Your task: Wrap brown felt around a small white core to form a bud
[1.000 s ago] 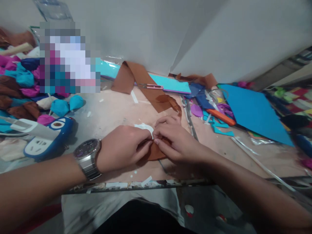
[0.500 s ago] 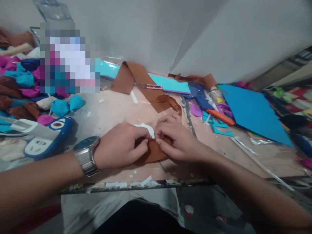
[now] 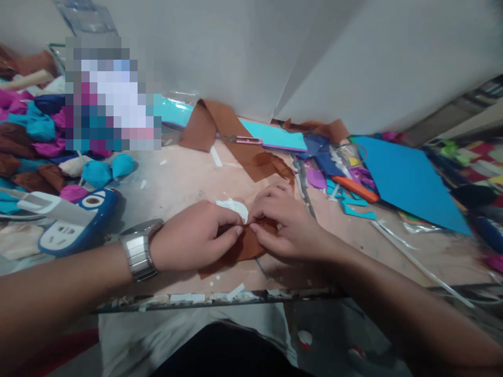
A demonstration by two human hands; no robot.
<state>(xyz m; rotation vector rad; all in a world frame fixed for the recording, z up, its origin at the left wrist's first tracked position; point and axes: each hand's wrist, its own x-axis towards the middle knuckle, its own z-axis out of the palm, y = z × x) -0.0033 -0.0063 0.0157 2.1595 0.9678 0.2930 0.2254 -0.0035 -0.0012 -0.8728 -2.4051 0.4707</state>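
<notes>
A piece of brown crepe paper (image 3: pixel 247 246) lies low over the table between my hands, its upper edge pinched at the middle. My left hand (image 3: pixel 196 233), with a metal watch (image 3: pixel 139 251) on the wrist, closes thumb and forefinger on that edge. Right beside it, my right hand (image 3: pixel 288 222) pinches the same edge, the fingertips almost touching. Just behind the fingers shows a white, rounded patch (image 3: pixel 233 206), partly hidden by my left hand. Part of the brown paper is covered by both hands.
Brown strips (image 3: pixel 231 136) with pink-handled thread snips (image 3: pixel 241 140) lie at the back. On the left are wrapped coloured balls (image 3: pixel 96 173) and a blue-white power socket (image 3: pixel 74 225). An orange cutter (image 3: pixel 356 188) and a blue sheet (image 3: pixel 412 178) lie to the right.
My hands stay close together, with small finger movements along the pinched edge. The brown paper has shifted, and its lower left corner now shows beneath my left hand.
</notes>
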